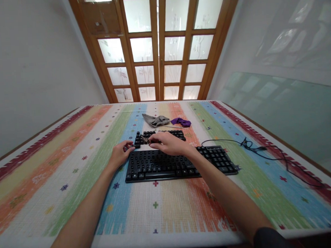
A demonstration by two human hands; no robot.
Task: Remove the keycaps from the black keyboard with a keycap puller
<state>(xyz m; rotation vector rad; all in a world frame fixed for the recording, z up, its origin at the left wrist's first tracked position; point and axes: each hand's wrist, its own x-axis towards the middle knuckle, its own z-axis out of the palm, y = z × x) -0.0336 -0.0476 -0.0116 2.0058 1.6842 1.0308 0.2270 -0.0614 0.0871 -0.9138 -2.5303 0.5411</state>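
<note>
A black keyboard point(164, 174) lies on the striped tablecloth, many keycaps off its main block and bare key posts showing. Behind it, loose black keycaps point(137, 137) are laid out in rows. My left hand point(120, 154) is at the left end of these rows, thumb and forefinger closed on the edge of a dark keycap point(137, 146). Over the middle of the rows, my right hand point(166, 143) pinches a small, thin metal wire tool point(145, 140); its exact shape is too small to make out. My right hand and forearm hide part of the keycaps and the keyboard.
Behind the keycaps lie a grey cloth point(156, 120) and a purple cloth point(181, 122). A black cable point(250, 146) runs from the keyboard across the right side of the tablecloth point(83, 195). Beyond the table stand wood-framed glass doors point(158, 46); a glass panel point(287, 114) is at right.
</note>
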